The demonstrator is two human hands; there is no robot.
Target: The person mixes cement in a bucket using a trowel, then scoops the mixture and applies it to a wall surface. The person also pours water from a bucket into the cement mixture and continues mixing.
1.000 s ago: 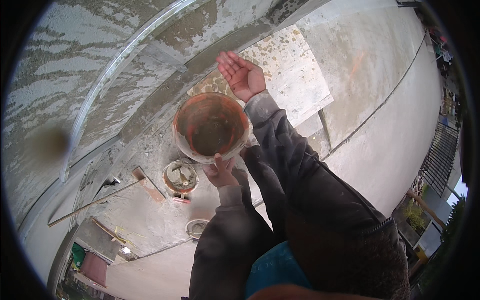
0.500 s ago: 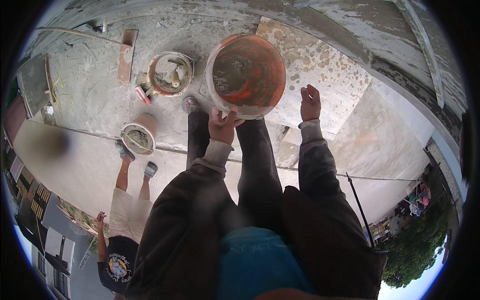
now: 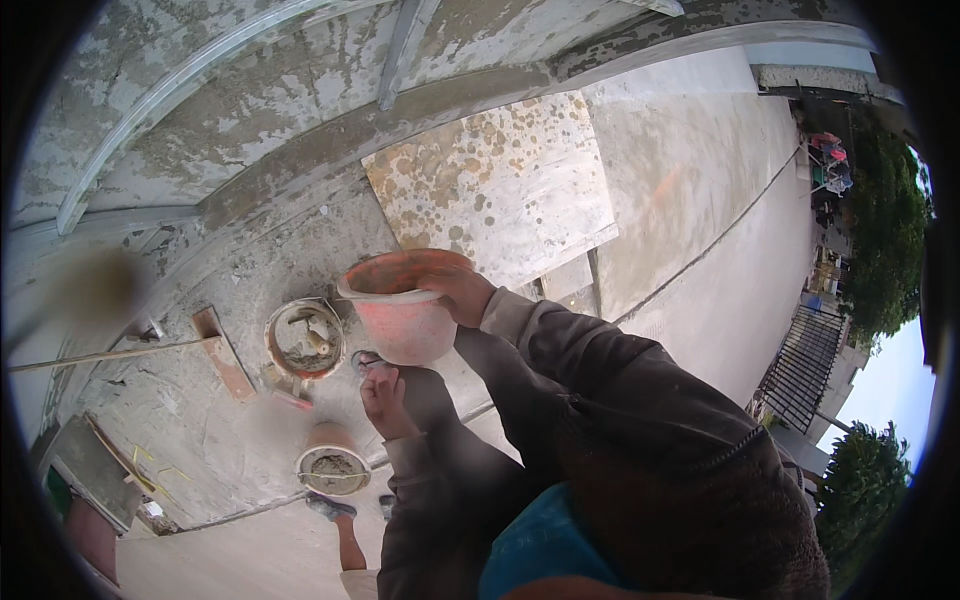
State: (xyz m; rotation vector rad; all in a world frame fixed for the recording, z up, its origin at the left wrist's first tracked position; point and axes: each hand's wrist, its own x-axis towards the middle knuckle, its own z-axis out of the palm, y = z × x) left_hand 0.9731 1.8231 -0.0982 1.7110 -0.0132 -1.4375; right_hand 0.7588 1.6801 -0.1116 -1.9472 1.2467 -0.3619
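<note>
My right hand (image 3: pixel 457 292) is closed on the rim of a reddish plastic bucket (image 3: pixel 405 330), fingers over the edge. The bucket is tilted, and only a strip of its orange-red inner wall shows; its contents are hidden. Just below its base is my left hand (image 3: pixel 388 402), fingers loosely bent and a little apart, with nothing visible in them. To the left, a tub (image 3: pixel 272 345) with a grey-smeared rim stands on the floor, holding a trowel (image 3: pixel 318 342) and some mortar. Nearer me is a smaller bucket (image 3: pixel 330 437) with grey mortar inside.
A mortar-spotted board (image 3: pixel 530 200) lies on the floor beyond the bucket, near the plastered wall (image 3: pixel 270 110). A plank (image 3: pixel 224 355) and a red-handled tool (image 3: pixel 292 400) lie by the tub. Another person's foot (image 3: pixel 330 507) is beside the smaller bucket.
My left hand has let go of the bucket's rim, and my right hand has taken hold of it. The bucket has tipped, its mouth turned away from me. The view has swung to the right.
</note>
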